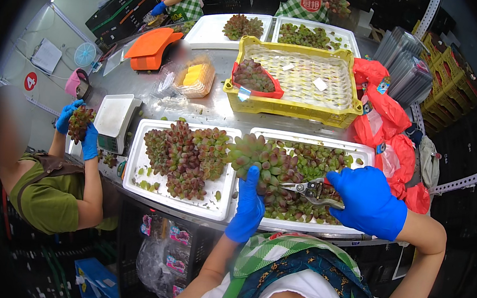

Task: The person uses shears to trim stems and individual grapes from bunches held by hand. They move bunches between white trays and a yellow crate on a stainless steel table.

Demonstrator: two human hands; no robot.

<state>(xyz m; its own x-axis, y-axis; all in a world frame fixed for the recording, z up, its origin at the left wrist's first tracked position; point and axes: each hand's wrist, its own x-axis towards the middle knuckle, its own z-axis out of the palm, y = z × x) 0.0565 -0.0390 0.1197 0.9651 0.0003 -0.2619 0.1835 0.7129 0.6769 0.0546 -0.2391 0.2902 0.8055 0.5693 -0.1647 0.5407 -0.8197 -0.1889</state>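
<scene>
"Left hand?"
"Closed on one succulent, over the leaf tray at its ten o'clock; fingertips hidden."
"Right hand?"
"Curled round one pruner, blades at the succulent's four o'clock."
"How many trays?"
"Four: leaf tray; plant tray at nine o'clock, plants too crowded to count; far trays at eleven and twelve. Plus one crate at twelve, one red-wrapped plant inside."

White trays: four; shears: one pair; white scale: one; tabletop yellow crate: one.
</scene>
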